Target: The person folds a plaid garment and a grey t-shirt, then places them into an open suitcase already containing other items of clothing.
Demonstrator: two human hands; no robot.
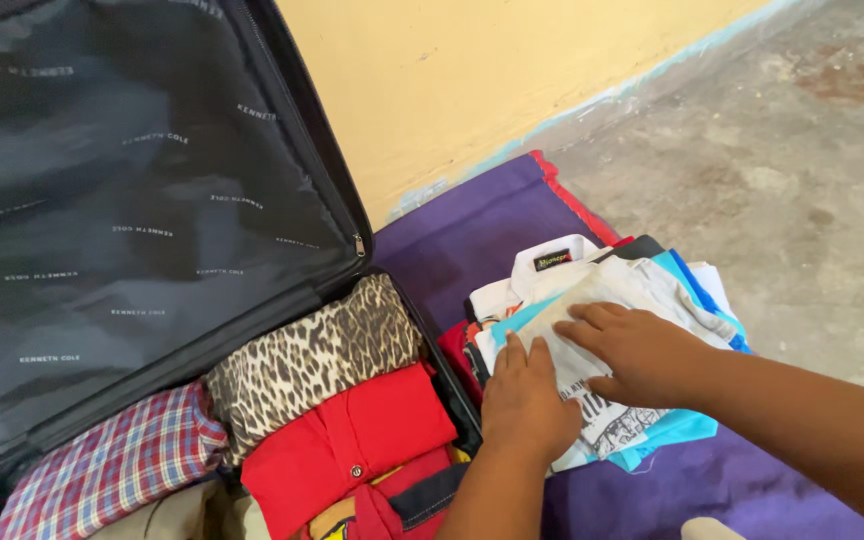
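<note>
- Head view: the left hand (524, 400) lies flat, palm down and fingers extended, on the near left part of a pile of folded garments (607, 330); it grasps nothing.
- Head view: the right hand (642, 350) lies flat with fingers spread on the pale printed garment (612, 415) at the top of the pile; it presses rather than grips.
- Head view: the pile sits on a purple cloth (472, 235) spread over the floor, just beside the right edge of the open suitcase (382, 275). A white collared shirt (542, 270) and light blue fabric (667, 430) show beneath the top garment.
- Head view: the suitcase lid (132, 200), lined in dark fabric, stands raised against a yellow wall (472, 70).
- Head view: inside the suitcase lie a leopard-print garment (312, 355), a red shirt (352, 440) touching its near side, and a plaid shirt (112, 465) toward the left corner.
- Head view: bare concrete floor (782, 170) extends beyond the far edge of the cloth.
</note>
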